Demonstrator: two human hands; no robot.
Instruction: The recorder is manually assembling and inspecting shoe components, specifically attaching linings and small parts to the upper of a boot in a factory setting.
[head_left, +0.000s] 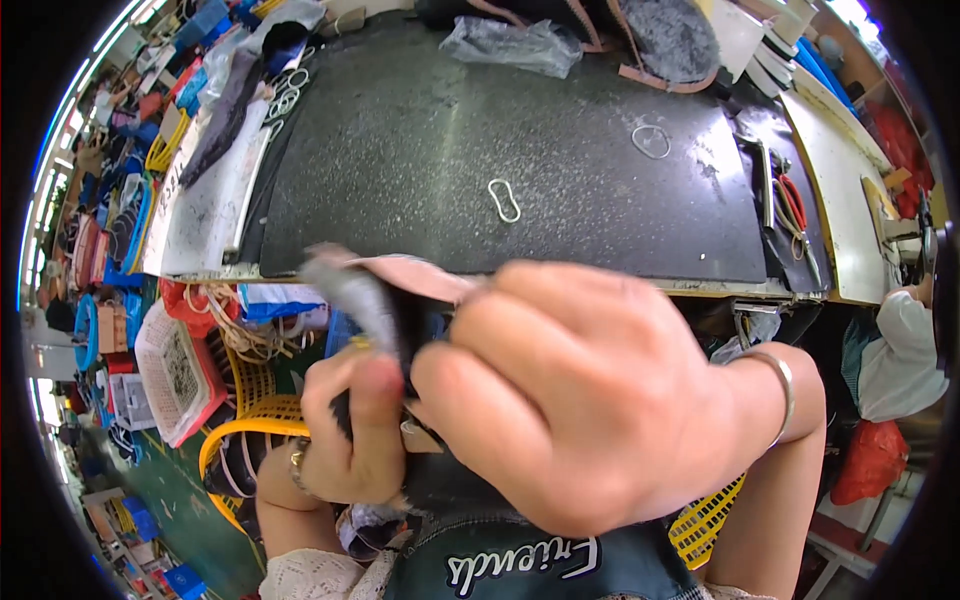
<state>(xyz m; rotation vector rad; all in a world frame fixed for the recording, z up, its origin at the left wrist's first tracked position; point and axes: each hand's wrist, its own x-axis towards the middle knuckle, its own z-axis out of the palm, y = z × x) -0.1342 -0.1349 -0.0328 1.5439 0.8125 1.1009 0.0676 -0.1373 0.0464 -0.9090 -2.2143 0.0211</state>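
Note:
Close in front of me, above the near edge of the bench, both hands grip a grey fuzzy-lined piece (pixel 352 292) with a pinkish-brown strip (pixel 415 275) along its upper edge. My left hand (pixel 350 430) is closed on its lower side, thumb pressed against the fingers. Larger and nearer, my right hand (pixel 590 400) is a fist with the end of the strip pinched at its fingers. Some of the piece is hidden behind the hands, and its outer end is blurred.
On the black bench mat (pixel 400 190) lie a pale rubber band (pixel 504 201) and another band (pixel 651 141). Red-handled pliers (pixel 793 205) rest at the right. A plastic bag (pixel 512 45) and a grey fuzzy piece (pixel 670 40) lie at the back. Yellow baskets (pixel 225 450) stand below.

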